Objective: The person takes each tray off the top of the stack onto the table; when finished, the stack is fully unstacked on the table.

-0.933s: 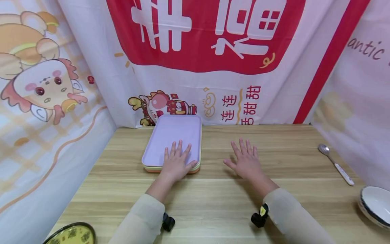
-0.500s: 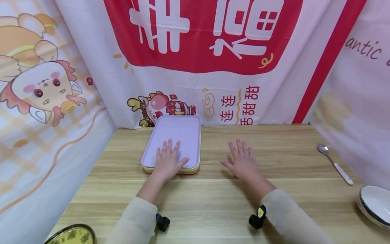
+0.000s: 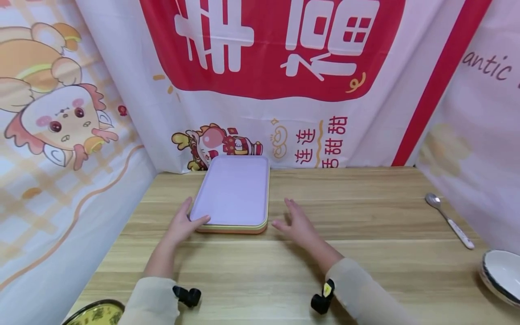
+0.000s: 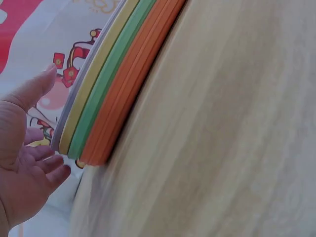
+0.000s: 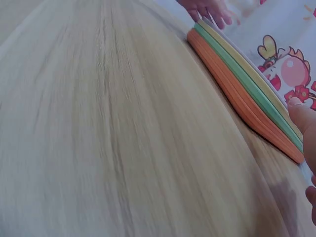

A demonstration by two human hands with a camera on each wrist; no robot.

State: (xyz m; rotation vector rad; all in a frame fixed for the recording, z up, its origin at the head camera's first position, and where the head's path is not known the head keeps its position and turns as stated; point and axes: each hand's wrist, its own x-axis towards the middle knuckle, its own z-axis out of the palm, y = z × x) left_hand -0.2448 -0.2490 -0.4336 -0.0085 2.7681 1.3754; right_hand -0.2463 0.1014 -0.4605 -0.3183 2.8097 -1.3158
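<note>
A stack of rectangular trays (image 3: 233, 194) lies on the wooden table, a lilac one on top. In the left wrist view its edges show yellow, green (image 4: 106, 84) and orange (image 4: 131, 74) layers below. My left hand (image 3: 181, 224) is at the stack's front left corner, thumb over the lilac rim and fingers along the side, relaxed. My right hand (image 3: 299, 226) is held beside the right side, a small gap from it, fingers extended and thumb toward the stack. Part of the right hand (image 5: 307, 131) shows at the edge of the right wrist view.
A spoon (image 3: 448, 221) with a white handle lies at the right. Close by is a white bowl (image 3: 503, 273) with a dark rim. A yellow patterned dish (image 3: 95, 313) sits at the front left. Printed cloths (image 3: 284, 126) hang behind and beside the table.
My left hand has moved from over the lilac tray to the left, down to its front left corner. The right hand has moved left, closer to the stack, and turned inward.
</note>
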